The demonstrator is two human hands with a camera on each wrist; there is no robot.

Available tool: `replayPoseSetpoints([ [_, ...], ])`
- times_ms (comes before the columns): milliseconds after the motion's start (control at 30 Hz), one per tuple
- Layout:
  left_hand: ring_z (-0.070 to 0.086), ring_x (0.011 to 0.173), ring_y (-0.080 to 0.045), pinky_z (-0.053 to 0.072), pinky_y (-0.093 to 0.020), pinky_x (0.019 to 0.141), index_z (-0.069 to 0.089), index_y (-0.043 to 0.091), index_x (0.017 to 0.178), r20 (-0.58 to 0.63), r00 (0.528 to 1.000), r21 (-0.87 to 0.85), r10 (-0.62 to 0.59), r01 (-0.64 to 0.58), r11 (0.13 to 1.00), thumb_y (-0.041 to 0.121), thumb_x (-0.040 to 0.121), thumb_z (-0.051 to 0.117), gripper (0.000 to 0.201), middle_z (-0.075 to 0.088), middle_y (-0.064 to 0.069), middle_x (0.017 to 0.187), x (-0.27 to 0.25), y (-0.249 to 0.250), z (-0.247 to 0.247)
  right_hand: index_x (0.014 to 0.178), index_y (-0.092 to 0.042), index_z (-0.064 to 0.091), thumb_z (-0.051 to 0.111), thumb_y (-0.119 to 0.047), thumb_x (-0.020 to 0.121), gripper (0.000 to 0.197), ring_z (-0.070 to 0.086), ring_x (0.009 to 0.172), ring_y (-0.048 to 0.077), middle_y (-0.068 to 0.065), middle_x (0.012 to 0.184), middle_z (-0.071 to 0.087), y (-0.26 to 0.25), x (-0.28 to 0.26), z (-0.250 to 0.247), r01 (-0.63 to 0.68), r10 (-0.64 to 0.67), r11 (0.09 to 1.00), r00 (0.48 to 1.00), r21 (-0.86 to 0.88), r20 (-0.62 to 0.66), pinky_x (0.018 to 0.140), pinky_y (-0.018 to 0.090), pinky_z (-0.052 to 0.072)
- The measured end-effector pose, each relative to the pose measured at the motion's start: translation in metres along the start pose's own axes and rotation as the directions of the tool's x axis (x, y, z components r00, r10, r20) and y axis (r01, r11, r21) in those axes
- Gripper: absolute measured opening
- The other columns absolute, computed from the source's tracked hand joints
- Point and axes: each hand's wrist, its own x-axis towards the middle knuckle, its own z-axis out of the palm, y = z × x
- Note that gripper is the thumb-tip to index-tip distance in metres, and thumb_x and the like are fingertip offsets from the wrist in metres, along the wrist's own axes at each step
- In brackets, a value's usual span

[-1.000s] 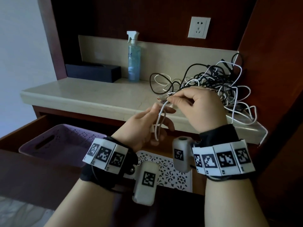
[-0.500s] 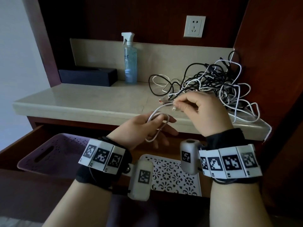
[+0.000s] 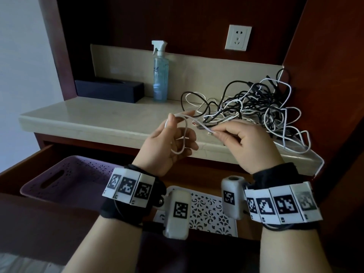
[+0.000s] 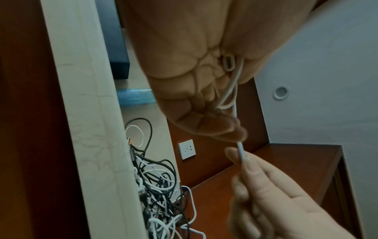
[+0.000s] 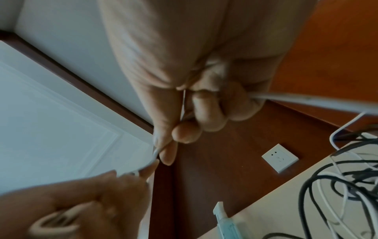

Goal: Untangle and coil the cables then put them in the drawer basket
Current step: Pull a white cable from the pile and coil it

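Observation:
A tangle of black and white cables lies on the right of the stone counter. A thin white cable runs between both hands in front of the counter edge. My left hand pinches it near one plug, and a loop hangs across the palm. My right hand pinches the same white cable further along between thumb and forefinger. A purple perforated basket sits in the open drawer at lower left, and a white perforated basket shows below my wrists.
A blue spray bottle and a dark box stand at the back of the counter. A wall socket is above the tangle. Dark wood panels close in the right side. The drawer front juts toward me.
My left hand rose and moved left with the cable loop; my right hand slid along the cable, so a longer stretch runs between the hands. The view has shifted slightly.

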Motion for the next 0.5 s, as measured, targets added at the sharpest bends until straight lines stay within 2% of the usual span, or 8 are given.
replayPoseSetpoints([
  [33, 0.062, 0.068, -0.015, 0.045, -0.028, 0.067, 0.063, 0.024, 0.108, -0.018, 1.000, -0.013, 0.014, -0.015, 1.000, 0.040, 0.101, 0.023, 0.043, 0.060, -0.004, 0.076, -0.001, 0.001, 0.002, 0.098, -0.020, 0.072, 0.060, -0.019, 0.088, 0.016, 0.057, 0.081, 0.010, -0.013, 0.087, 0.062, -0.003, 0.000, 0.002, 0.002, -0.002, 1.000, 1.000, 0.007, 0.024, 0.072, 0.021, 0.044],
  [100, 0.066, 0.083, -0.017, 0.048, -0.031, 0.078, 0.062, 0.021, 0.106, -0.063, 0.997, -0.011, 0.046, -0.047, 0.999, 0.041, 0.101, 0.023, 0.045, 0.066, -0.003, 0.085, -0.001, -0.001, 0.004, 0.097, -0.019, 0.071, 0.057, -0.022, 0.090, 0.016, 0.058, 0.083, 0.012, -0.008, 0.089, 0.066, -0.007, 0.000, 0.005, -0.002, 0.002, 1.000, 0.997, -0.007, 0.082, 0.074, 0.028, 0.047],
  [200, 0.068, 0.100, -0.024, 0.050, -0.036, 0.087, 0.058, 0.013, 0.104, -0.128, 0.989, -0.141, 0.076, -0.094, 0.986, 0.043, 0.101, 0.025, 0.045, 0.072, -0.008, 0.095, 0.000, 0.000, 0.002, 0.094, -0.020, 0.067, 0.049, -0.029, 0.093, 0.020, 0.057, 0.074, 0.018, -0.002, 0.076, 0.064, -0.011, -0.003, 0.006, -0.004, 0.009, 0.999, 0.988, -0.034, 0.152, 0.070, 0.038, 0.048],
  [267, 0.068, 0.097, -0.027, 0.051, -0.041, 0.087, 0.057, 0.009, 0.099, -0.160, 0.984, -0.305, 0.074, -0.120, 0.945, 0.044, 0.100, 0.028, 0.045, 0.071, -0.010, 0.087, 0.000, 0.005, -0.004, 0.099, -0.023, 0.064, 0.042, -0.032, 0.094, 0.024, 0.058, 0.068, 0.021, -0.005, 0.069, 0.059, -0.010, -0.005, 0.002, -0.022, 0.025, 1.000, 0.986, -0.020, 0.167, 0.066, 0.042, 0.050],
  [367, 0.069, 0.078, -0.022, 0.056, -0.040, 0.082, 0.055, 0.009, 0.090, -0.213, 0.970, -0.444, 0.114, -0.200, 0.873, 0.044, 0.100, 0.027, 0.046, 0.063, -0.007, 0.075, 0.001, 0.015, -0.016, 0.104, -0.028, 0.056, 0.036, -0.035, 0.091, 0.025, 0.059, 0.065, 0.023, -0.009, 0.068, 0.056, -0.001, -0.008, -0.006, -0.054, 0.056, 0.998, 0.995, -0.027, 0.085, 0.062, 0.045, 0.052],
  [433, 0.065, 0.069, -0.021, 0.057, -0.039, 0.078, 0.055, 0.008, 0.090, -0.277, 0.952, -0.487, 0.131, -0.256, 0.835, 0.045, 0.100, 0.027, 0.046, 0.057, -0.008, 0.073, 0.002, 0.021, -0.025, 0.096, -0.031, 0.052, 0.040, -0.033, 0.090, 0.013, 0.059, 0.065, 0.020, -0.008, 0.070, 0.057, 0.005, -0.010, -0.011, -0.057, 0.057, 0.998, 0.998, 0.004, 0.015, 0.063, 0.044, 0.051],
  [500, 0.061, 0.064, -0.018, 0.058, -0.038, 0.076, 0.054, 0.008, 0.094, -0.308, 0.943, -0.489, 0.124, -0.269, 0.830, 0.044, 0.099, 0.031, 0.044, 0.054, -0.008, 0.072, 0.002, 0.025, -0.030, 0.090, -0.030, 0.058, 0.050, -0.031, 0.089, 0.008, 0.058, 0.072, 0.013, -0.012, 0.077, 0.059, 0.003, -0.011, -0.013, -0.016, 0.016, 0.999, 1.000, 0.033, -0.005, 0.067, 0.040, 0.051],
])
